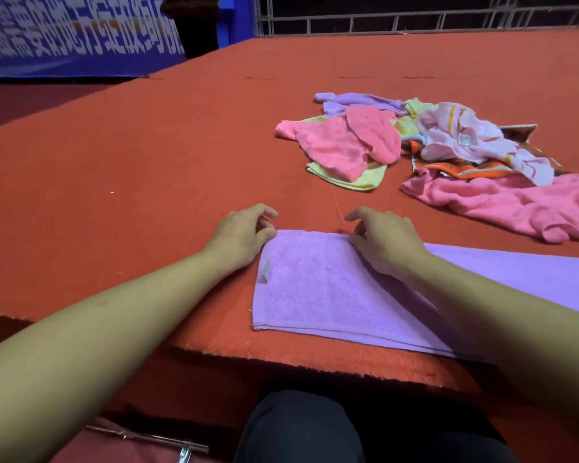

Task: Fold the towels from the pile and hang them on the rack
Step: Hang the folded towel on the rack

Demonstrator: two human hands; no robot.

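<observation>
From the head camera, a lilac towel [315,289] lies flat on the red table [147,155], close to the table's near edge and running off to the right under the right forearm. Its pile is looped terry with a plainer woven band across it, a hemmed near edge, and a small white label [265,266] on its left side. The left end appears folded double, with two layers showing along the near hem.

The left hand [244,235] sits at the towel's far left corner, its fingers curled and pinching that corner. The right hand [385,242] rests on the towel's far edge, further right, with thumb and fingertips bent down and nipping the cloth. Both forearms reach in from the near side.

Beyond the lilac towel, further back and to the right, lies the pile of towels [432,152]: pink, yellow-green, pale purple and patterned pieces, crumpled together.
</observation>
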